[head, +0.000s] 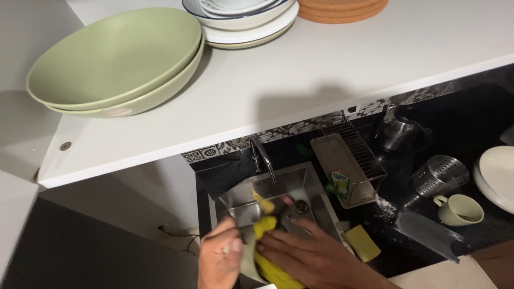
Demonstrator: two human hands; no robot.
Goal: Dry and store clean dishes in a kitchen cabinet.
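On my far left sit 2 stacked green bowls (115,59) on the white shelf (300,80) overhead; just right of them is a stack of white plates (246,24), then cork mats (342,9) at the top edge. Below the shelf, my left hand (220,256) curls closed around the rim of a pale dish (247,257) held over the steel sink (278,195); my right hand (313,256) lies with fingers spread and pressed flat on a yellow cloth (270,249), which is bunched against that dish between both hands. The tap (263,156) arches above the basin. Right of the sink stands a wire rack (348,160) with a small green bottle (338,183) at its front; a yellow sponge (362,242) lies on the black counter (460,128) near my right hand. Further right come a metal kettle (397,134), a perforated steel cutlery holder (440,174) lying on its side, a pale cup (459,210), and 1 white plate (497,174) at the edge.
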